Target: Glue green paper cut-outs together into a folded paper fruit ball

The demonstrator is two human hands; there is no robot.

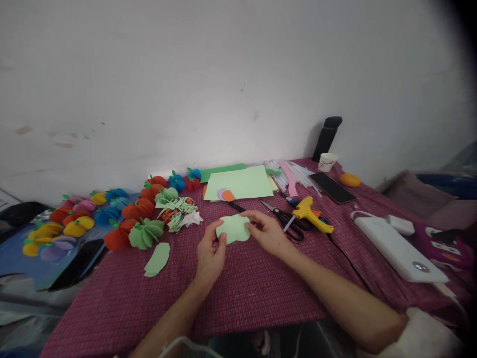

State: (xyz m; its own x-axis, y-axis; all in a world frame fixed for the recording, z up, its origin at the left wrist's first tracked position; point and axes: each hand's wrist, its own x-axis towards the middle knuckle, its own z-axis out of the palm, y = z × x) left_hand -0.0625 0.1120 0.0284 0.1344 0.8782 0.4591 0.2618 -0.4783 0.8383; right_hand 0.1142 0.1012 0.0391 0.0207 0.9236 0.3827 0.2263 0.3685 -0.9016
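Observation:
A light green paper cutout (233, 228) with wavy edges is held flat above the table between both hands. My left hand (212, 251) pinches its left edge between thumb and fingers. At its right edge, my right hand (266, 231) grips it the same way. To the left lies a folded light green cutout (157, 259) on the cloth. Just beyond it stand a light green paper pumpkin (146, 233) and an orange one (119, 235). Scissors with black handles (285, 219) and a yellow glue gun (311, 215) rest right of my right hand.
Paper sheets (240, 184) are stacked by the wall, left of white glue sticks (298, 174). Paper scraps (179, 214) and more colourful paper pumpkins fill the left. A phone (333, 187), paper cup (328, 162), black bottle (327, 139) and white power bank (398, 248) are at right.

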